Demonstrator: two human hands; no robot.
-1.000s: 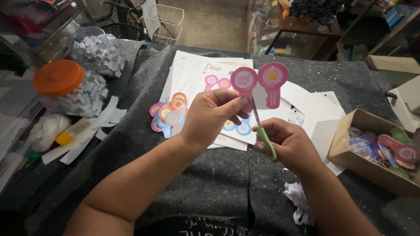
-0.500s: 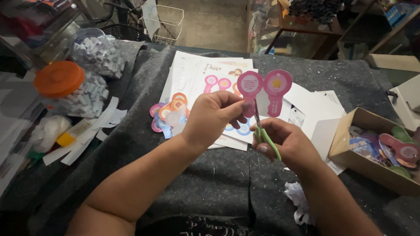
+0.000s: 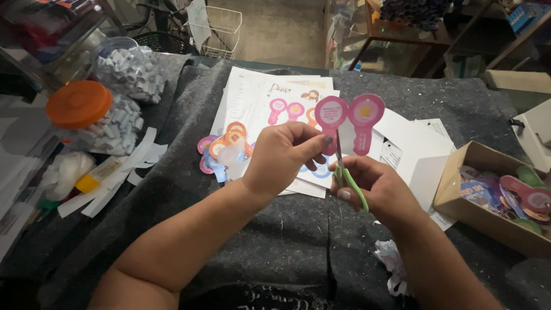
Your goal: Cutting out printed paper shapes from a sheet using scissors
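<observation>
**Clearances and Obstructions on the Worktop**

Open passage is offered by the grey felt-covered worktop (image 3: 275, 229) near the body, between the two forearms. The far centre is covered by flat printed sheets (image 3: 258, 97), over which a hand can be passed. The left side is blocked by an orange-lidded jar (image 3: 86, 115) and a second clear jar (image 3: 129, 69), with paper strips (image 3: 115, 178) lying below them. The right side is closed off by an open cardboard box (image 3: 453, 195). Crumpled paper scraps (image 3: 393, 258) are found beside the right forearm.

Jar (image 3: 80, 115) left, box (image 3: 488, 198) right
</observation>
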